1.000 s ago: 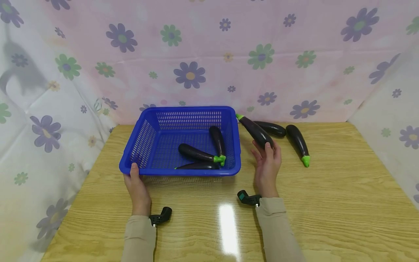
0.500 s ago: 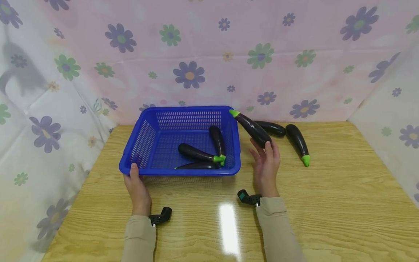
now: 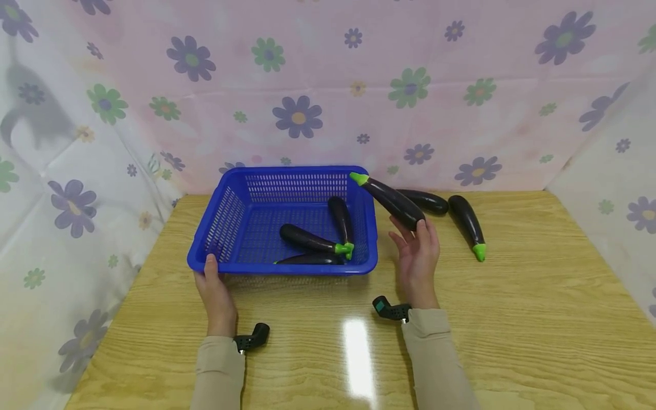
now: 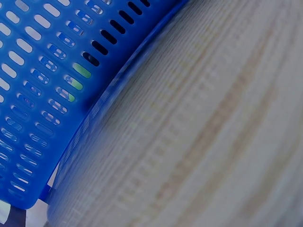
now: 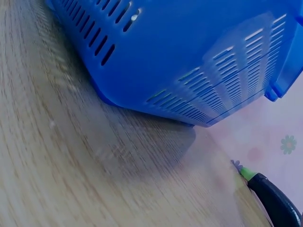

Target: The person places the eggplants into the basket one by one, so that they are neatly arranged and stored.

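A blue slotted plastic basket (image 3: 282,269) stands on the table, with several dark eggplants inside near its right end, among them one eggplant (image 3: 307,239) lying slantwise. At its front left corner my left hand (image 3: 215,299) grips the rim, thumb over the edge; the fingers below are hidden. My right hand (image 3: 420,265) holds another eggplant (image 3: 392,202) by its thick end. That eggplant's green stem reaches over the basket's right rim. In the right wrist view, the basket wall (image 5: 156,56) fills the top, and part of an eggplant (image 5: 274,201) shows at the lower right.
Right of the basket, two more eggplants lie on the wooden table (image 3: 538,319): one eggplant (image 3: 430,202) at the back, partly covered by the held one, and one eggplant (image 3: 466,225) farther right. A flowered cloth (image 3: 328,74) hangs close behind the basket.
The held eggplant has moved left, its stem passing from beside the basket's right rim to over it. My left hand and the basket stay put.
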### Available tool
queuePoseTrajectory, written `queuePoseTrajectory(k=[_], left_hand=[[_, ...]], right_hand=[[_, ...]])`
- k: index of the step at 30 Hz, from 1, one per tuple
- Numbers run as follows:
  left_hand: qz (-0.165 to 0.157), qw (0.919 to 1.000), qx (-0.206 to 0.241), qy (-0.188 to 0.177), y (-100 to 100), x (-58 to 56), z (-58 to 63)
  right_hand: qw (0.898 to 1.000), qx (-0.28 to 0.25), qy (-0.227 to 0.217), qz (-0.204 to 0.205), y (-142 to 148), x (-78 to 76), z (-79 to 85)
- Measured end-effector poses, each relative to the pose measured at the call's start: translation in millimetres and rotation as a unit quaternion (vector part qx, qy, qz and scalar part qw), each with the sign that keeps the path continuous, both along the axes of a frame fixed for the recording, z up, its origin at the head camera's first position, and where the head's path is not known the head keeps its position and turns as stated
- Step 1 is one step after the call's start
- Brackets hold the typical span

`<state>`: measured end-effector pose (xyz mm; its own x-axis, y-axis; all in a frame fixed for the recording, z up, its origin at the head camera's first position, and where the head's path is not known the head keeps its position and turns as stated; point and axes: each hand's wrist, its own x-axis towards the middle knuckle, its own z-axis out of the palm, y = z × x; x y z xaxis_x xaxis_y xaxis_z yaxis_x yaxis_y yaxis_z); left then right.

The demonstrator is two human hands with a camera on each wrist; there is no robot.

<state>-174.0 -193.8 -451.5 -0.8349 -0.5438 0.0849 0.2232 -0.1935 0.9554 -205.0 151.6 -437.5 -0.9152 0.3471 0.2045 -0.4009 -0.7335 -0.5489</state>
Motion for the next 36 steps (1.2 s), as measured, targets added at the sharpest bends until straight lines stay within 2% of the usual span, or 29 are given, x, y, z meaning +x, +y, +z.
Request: queuePoseTrajectory(k=[5,10,13,22,28,36], left_hand=[[0.002,1.0,0.004,0.009,0,-0.6,-0.4],[0.0,0.9996,0.01,0.025,1,-1.7,-2.0],[-0.001,0.9997,0.004,0.025,0,-1.4,-3.3],[-0.002,0.9994,0.006,0.034,-1,-2.0,-3.7],[0.0,0.9995,0.005,0.03,-1,-1.6,-4.4],[-0.004,0.9994,0.004,0.034,-1,-1.7,-4.3]], right_hand=[[1.0,0.006,0.005,0.013,-1,-0.7,-0.6],[0.999,0.038,0.01,0.026,-3,-0.9,0.2],[0.998,0.059,0.008,0.026,-4,0.6,1.8],[0.996,0.078,0.01,0.043,-10,4.2,7.8],[0.994,0.101,0.008,0.037,-12,5.1,9.4],[0.986,0.168,-0.015,0.017,-14,5.0,10.6]])
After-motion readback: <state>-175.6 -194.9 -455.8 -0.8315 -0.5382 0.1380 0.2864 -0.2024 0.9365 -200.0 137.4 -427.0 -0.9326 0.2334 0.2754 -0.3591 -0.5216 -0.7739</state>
